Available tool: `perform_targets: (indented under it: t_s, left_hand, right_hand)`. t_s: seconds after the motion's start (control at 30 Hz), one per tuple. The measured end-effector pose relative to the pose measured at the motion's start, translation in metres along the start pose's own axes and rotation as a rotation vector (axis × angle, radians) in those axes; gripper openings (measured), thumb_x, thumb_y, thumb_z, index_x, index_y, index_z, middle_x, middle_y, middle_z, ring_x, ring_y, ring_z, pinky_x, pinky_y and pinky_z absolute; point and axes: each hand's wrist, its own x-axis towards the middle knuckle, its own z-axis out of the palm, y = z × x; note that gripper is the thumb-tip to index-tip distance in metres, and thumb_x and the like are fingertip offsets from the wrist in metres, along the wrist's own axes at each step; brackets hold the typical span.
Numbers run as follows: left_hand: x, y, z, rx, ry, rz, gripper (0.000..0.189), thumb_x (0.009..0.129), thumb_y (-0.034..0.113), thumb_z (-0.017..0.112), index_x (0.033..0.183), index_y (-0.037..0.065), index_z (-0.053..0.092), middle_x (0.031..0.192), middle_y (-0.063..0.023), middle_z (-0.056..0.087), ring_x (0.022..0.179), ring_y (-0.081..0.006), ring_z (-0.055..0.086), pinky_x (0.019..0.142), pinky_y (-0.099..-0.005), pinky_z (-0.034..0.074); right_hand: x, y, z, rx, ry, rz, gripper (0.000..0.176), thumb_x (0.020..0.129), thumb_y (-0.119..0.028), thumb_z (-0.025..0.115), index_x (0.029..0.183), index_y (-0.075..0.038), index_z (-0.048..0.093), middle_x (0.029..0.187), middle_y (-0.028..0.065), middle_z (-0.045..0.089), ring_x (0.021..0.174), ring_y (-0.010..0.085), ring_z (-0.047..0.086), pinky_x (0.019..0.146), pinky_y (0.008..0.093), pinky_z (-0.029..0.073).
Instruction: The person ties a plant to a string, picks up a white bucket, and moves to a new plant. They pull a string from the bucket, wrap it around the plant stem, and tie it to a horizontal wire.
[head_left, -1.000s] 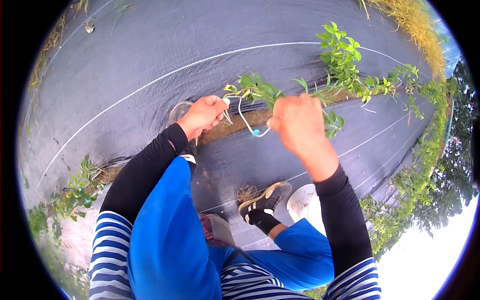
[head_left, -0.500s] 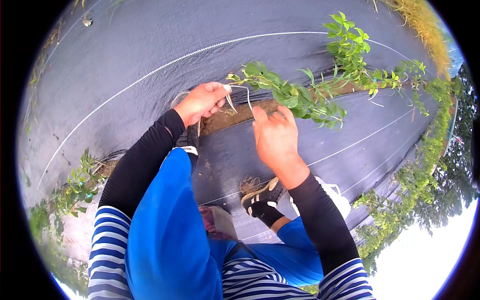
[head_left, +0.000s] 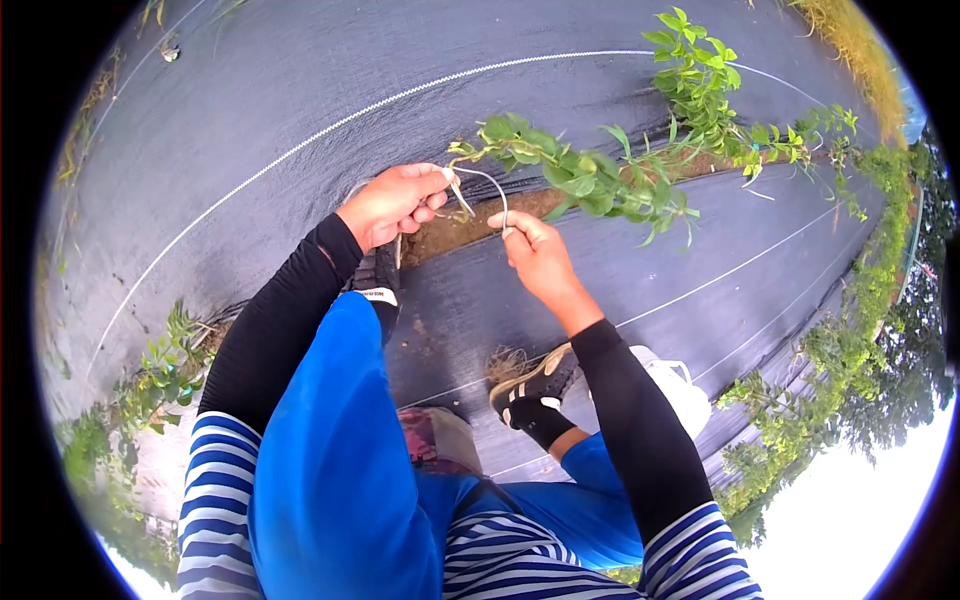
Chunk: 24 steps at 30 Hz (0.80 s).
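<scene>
- A thin white tie (head_left: 487,180) arcs between both hands, just above the soil strip (head_left: 470,228)
- The right hand (head_left: 535,252) pinches the tie's far end between thumb and fingertips
- The left hand (head_left: 393,202) is closed on the lower end of the leafy stem (head_left: 575,178), where the tie begins
- The stem stretches right over the black ground sheet (head_left: 300,90)
- A shoe (head_left: 535,385) and a white bag (head_left: 682,392) lie below the right arm

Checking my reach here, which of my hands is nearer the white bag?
Right. The right hand pinches the wire above-left of the white bag; the left hand grips the stem farther left.
</scene>
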Motion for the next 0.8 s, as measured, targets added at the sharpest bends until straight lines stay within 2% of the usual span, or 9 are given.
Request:
perform_targets:
  t_s: [0.07, 0.13, 0.17, 0.27, 0.3, 0.4, 0.53, 0.7, 0.8]
  left_hand:
    - [0.0, 0.0, -0.003, -0.044, -0.022, -0.017, 0.015, 0.093, 0.024, 0.052, 0.094, 0.01, 0.055, 0.066, 0.0059, 0.045, 0.05, -0.002, 0.037, 0.037, -0.0168, 0.023]
    - [0.0, 0.002, -0.004, -0.031, -0.004, -0.039, 0.013, 0.093, 0.023, 0.052, 0.091, 0.01, 0.054, 0.066, 0.0058, 0.045, 0.05, -0.0022, 0.037, 0.037, -0.0166, 0.022]
    - [0.0, 0.003, -0.004, -0.018, 0.006, -0.05, 0.013, 0.092, 0.023, 0.053, 0.089, 0.011, 0.053, 0.066, 0.0056, 0.045, 0.05, -0.0023, 0.037, 0.037, -0.0165, 0.022]
    - [-0.004, 0.002, -0.009, -0.096, -0.021, -0.089, 0.011, 0.092, 0.021, 0.055, 0.088, 0.01, 0.052, 0.065, 0.0051, 0.046, 0.049, -0.0024, 0.037, 0.037, -0.0164, 0.023]
    - [-0.004, 0.001, -0.01, -0.092, -0.017, -0.091, 0.011, 0.092, 0.021, 0.055, 0.088, 0.01, 0.052, 0.065, 0.0051, 0.046, 0.049, -0.0024, 0.037, 0.037, -0.0164, 0.023]
    - [-0.006, -0.005, -0.012, -0.227, -0.072, -0.079, 0.011, 0.092, 0.02, 0.053, 0.088, 0.01, 0.051, 0.065, 0.0044, 0.046, 0.05, -0.0026, 0.038, 0.037, -0.0162, 0.025]
    - [-0.007, -0.009, -0.014, -0.346, -0.078, -0.102, 0.012, 0.093, 0.019, 0.05, 0.087, 0.009, 0.049, 0.065, 0.0036, 0.046, 0.049, -0.0033, 0.037, 0.037, -0.0158, 0.025]
    - [-0.007, -0.01, -0.022, -0.537, -0.196, -0.182, 0.017, 0.094, 0.023, 0.049, 0.093, 0.006, 0.05, 0.063, 0.004, 0.041, 0.047, -0.0031, 0.035, 0.035, -0.0163, 0.026]
    - [-0.01, -0.007, -0.03, -0.61, -0.083, -0.202, 0.025, 0.095, 0.03, 0.048, 0.099, 0.005, 0.051, 0.061, 0.0049, 0.039, 0.047, -0.0025, 0.034, 0.035, -0.0161, 0.026]
  right_hand:
    - [0.01, 0.019, 0.008, 0.136, -0.03, 0.019, 0.016, 0.089, -0.008, 0.05, 0.1, -0.003, 0.061, 0.062, -0.0057, 0.044, 0.056, 0.0028, 0.039, 0.05, 0.0213, 0.035]
    - [0.018, 0.029, 0.01, 0.018, 0.046, -0.089, 0.016, 0.089, -0.01, 0.051, 0.098, -0.005, 0.063, 0.062, 0.0052, 0.05, 0.055, 0.01, 0.044, 0.054, 0.027, 0.04]
    - [0.019, 0.017, 0.006, -0.12, 0.074, -0.081, 0.016, 0.089, -0.011, 0.05, 0.097, -0.006, 0.063, 0.063, 0.0063, 0.053, 0.056, 0.0131, 0.048, 0.056, 0.0291, 0.042]
    - [0.038, 0.023, 0.005, -0.207, 0.115, -0.165, 0.017, 0.088, -0.011, 0.05, 0.098, -0.008, 0.063, 0.066, 0.0079, 0.057, 0.058, 0.018, 0.052, 0.059, 0.0316, 0.043]
    - [0.043, 0.023, 0.003, -0.218, 0.091, -0.112, 0.017, 0.088, -0.011, 0.049, 0.097, -0.008, 0.063, 0.075, 0.0103, 0.063, 0.068, 0.0247, 0.059, 0.066, 0.0348, 0.046]
    - [0.056, 0.024, 0.006, -0.222, 0.109, -0.148, 0.018, 0.087, -0.013, 0.049, 0.096, -0.009, 0.064, 0.084, 0.0119, 0.066, 0.078, 0.028, 0.063, 0.073, 0.0359, 0.048]
    - [0.066, 0.023, 0.011, -0.22, 0.072, -0.072, 0.019, 0.087, -0.015, 0.048, 0.096, -0.01, 0.065, 0.091, 0.0118, 0.066, 0.088, 0.0306, 0.062, 0.077, 0.0373, 0.048]
    - [0.08, 0.016, 0.01, -0.371, 0.004, -0.191, 0.02, 0.087, -0.015, 0.048, 0.096, -0.012, 0.065, 0.092, 0.01, 0.066, 0.089, 0.0308, 0.061, 0.079, 0.0395, 0.047]
    - [0.084, 0.01, 0.005, -0.376, -0.016, -0.241, 0.019, 0.087, -0.015, 0.048, 0.097, -0.013, 0.064, 0.093, 0.0101, 0.066, 0.09, 0.031, 0.06, 0.081, 0.0398, 0.046]
